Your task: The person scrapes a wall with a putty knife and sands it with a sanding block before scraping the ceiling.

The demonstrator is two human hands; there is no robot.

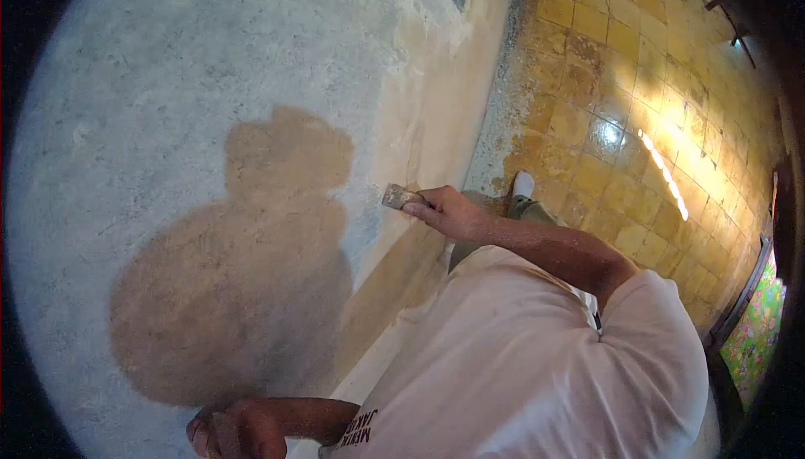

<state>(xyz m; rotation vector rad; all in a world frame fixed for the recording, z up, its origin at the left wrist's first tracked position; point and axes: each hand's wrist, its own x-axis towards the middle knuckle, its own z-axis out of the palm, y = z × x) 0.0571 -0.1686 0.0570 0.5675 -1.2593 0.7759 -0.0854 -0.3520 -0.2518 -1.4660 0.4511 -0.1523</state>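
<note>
A short scraper (398, 197) with a flat, grey, stained blade is gripped in my right hand (453, 213). Its blade lies against the wall (193, 65), right by the border between the grey surface and a pale beige band (436, 115). My fingers and thumb close round the handle, which they mostly hide. Near the bottom edge of the view, my left hand (239, 430) is held close to the wall with its fingers curled in. Whether anything is inside that hand cannot be seen.
My shadow (243, 291) falls across the wall. Yellow floor tiles (587, 115), whitish with residue along the wall's foot, reflect bright light. One of my feet (524, 184) stands near the wall. A flowered green cloth (759, 329) shows at the far right.
</note>
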